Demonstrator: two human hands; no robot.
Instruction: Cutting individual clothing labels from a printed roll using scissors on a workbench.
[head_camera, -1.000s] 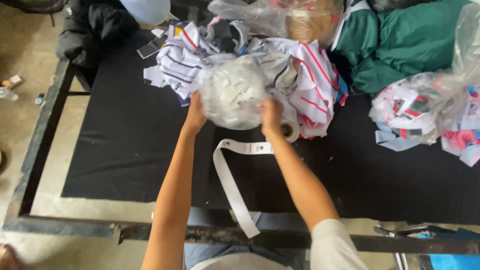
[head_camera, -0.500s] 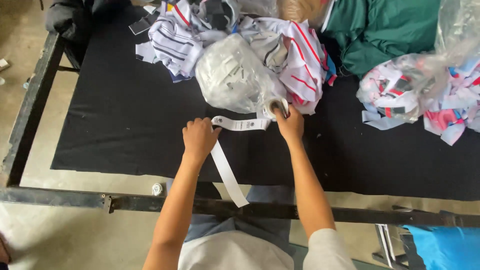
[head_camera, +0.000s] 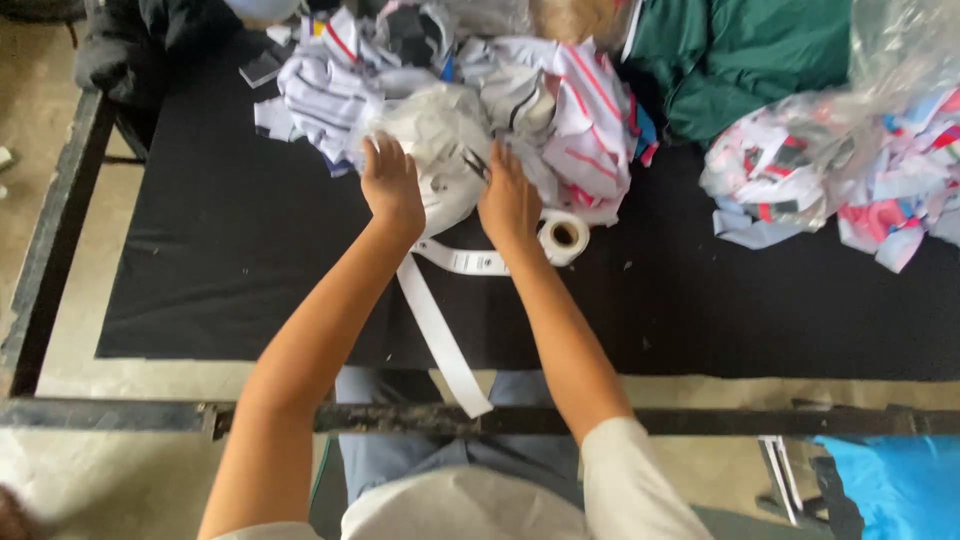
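Both hands rest on a clear plastic bag (head_camera: 440, 150) stuffed with white cloth, lying on the black table cover (head_camera: 230, 250). My left hand (head_camera: 392, 185) presses the bag's left side with fingers spread. My right hand (head_camera: 508, 198) lies on the bag's right side, and a small dark tool (head_camera: 475, 163) shows at its fingertips. A long white label strip (head_camera: 440, 335) runs from under my hands down over the table's front edge. A roll of the same tape (head_camera: 563, 237) sits just right of my right hand.
Striped white, red and blue garments (head_camera: 560, 90) are heaped behind the bag. Green cloth (head_camera: 740, 60) lies at the back right, beside a clear bag of coloured pieces (head_camera: 850, 170). Dark clothing (head_camera: 130, 45) hangs at the back left. A metal table frame (head_camera: 120, 415) runs along the front.
My hands left the white strip near the table front and moved up onto the plastic bag. The strip and the roll stay where they were.
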